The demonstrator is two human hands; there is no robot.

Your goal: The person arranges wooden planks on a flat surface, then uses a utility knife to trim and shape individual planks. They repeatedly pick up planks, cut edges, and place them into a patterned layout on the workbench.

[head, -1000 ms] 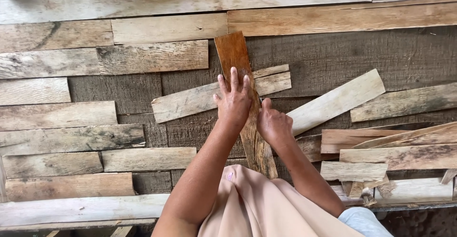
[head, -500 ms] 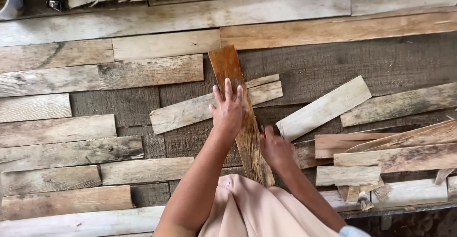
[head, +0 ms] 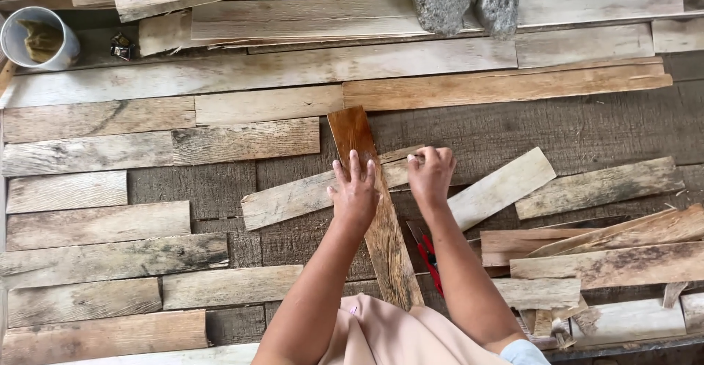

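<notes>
A long reddish-brown plank [head: 367,189] lies lengthwise towards me across a pale grey plank [head: 293,198]. My left hand [head: 354,193] presses flat on the brown plank, fingers spread. My right hand [head: 430,174] is just right of it, fingers curled at the pale plank's right end; whether it pinches something small I cannot tell. A red-handled tool [head: 429,255] lies on the boards under my right forearm.
Rows of weathered planks [head: 95,226] are laid side by side at the left. Loose offcuts [head: 601,255] pile up at the right. Two grey stones [head: 469,2] rest on boards at the top, and a white cup [head: 38,37] stands at top left.
My right hand has moved up from beside the brown plank's lower part to the pale plank's end. The view has tilted up, showing the stones and cup.
</notes>
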